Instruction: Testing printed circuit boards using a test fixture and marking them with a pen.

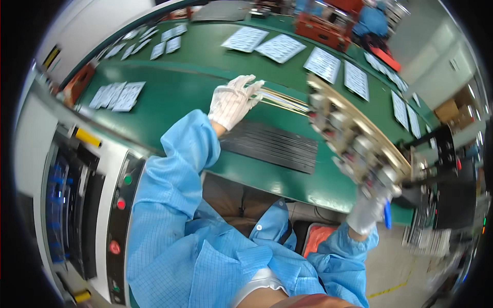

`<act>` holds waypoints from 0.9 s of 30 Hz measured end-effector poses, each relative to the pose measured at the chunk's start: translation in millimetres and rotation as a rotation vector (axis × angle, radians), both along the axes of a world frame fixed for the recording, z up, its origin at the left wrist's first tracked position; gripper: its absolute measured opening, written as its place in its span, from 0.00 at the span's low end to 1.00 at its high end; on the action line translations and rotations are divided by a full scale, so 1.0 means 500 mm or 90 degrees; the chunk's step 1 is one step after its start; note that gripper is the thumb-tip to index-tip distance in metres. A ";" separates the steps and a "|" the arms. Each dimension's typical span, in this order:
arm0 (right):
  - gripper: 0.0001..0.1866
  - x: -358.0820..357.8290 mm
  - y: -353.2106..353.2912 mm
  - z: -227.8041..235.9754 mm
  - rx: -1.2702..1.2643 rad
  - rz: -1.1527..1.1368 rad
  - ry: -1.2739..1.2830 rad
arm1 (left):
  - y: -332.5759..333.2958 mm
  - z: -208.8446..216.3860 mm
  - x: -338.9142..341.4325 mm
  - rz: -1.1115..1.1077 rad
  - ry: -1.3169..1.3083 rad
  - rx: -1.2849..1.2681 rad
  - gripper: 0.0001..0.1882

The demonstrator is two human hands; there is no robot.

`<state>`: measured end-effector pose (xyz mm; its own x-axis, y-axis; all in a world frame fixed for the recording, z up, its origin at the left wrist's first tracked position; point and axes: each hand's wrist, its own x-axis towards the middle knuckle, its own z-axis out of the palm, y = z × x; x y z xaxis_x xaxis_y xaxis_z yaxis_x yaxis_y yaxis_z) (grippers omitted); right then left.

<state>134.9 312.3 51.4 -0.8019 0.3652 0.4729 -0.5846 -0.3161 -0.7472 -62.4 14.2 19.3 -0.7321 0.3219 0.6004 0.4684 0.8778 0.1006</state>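
My left hand (233, 101), in a white striped glove, is over the green table with its fingers spread and nothing visibly held. By its fingertips lies a row of thin, pale and yellowish strips (285, 101). A black ribbed plate (272, 147) rests just nearer, below the hand. My right hand (367, 209), also gloved and blurred, grips the near end of a long tan board fixture with metal blocks (362, 146) along it. This fixture is tilted and raised at the right of the table, covering the strips' right end. A blue handle-like piece (387, 213) shows beside the right hand.
White sheets of parts (280, 47) lie across the far table, with another group (118, 96) at the left. Red-brown crates (321, 31) stand at the back. A machine panel with buttons (120, 204) flanks me at left; a dark monitor (456, 197) is at right.
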 end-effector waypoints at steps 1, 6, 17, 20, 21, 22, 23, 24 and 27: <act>0.13 -0.053 -0.036 0.006 0.027 0.055 -0.097 | -0.035 0.007 0.044 0.055 -0.032 -0.013 0.18; 0.10 -0.294 -0.331 -0.048 0.350 0.463 -0.129 | -0.215 -0.006 0.346 0.261 -0.028 0.147 0.17; 0.30 -0.302 -0.753 -0.137 1.210 0.060 0.327 | -0.468 -0.171 0.907 1.350 -0.011 0.062 0.22; 0.26 -0.359 -0.780 -0.086 1.264 0.042 0.198 | -0.491 -0.208 0.948 1.404 0.062 0.104 0.24; 0.24 -0.379 -0.779 -0.077 1.272 0.039 0.195 | -0.496 -0.216 0.952 1.402 0.039 0.097 0.25; 0.23 -0.396 -0.778 -0.076 1.258 0.018 0.239 | -0.500 -0.221 0.956 1.409 -0.014 0.075 0.26; 0.21 -0.410 -0.772 -0.084 1.174 0.068 0.332 | -0.503 -0.226 0.958 1.413 0.024 0.110 0.26; 0.20 -0.421 -0.763 -0.095 1.063 0.109 0.464 | -0.505 -0.230 0.960 1.402 0.082 0.081 0.26; 0.22 -0.436 -0.723 -0.147 1.010 0.218 0.550 | -0.508 -0.238 0.967 1.413 0.191 0.042 0.28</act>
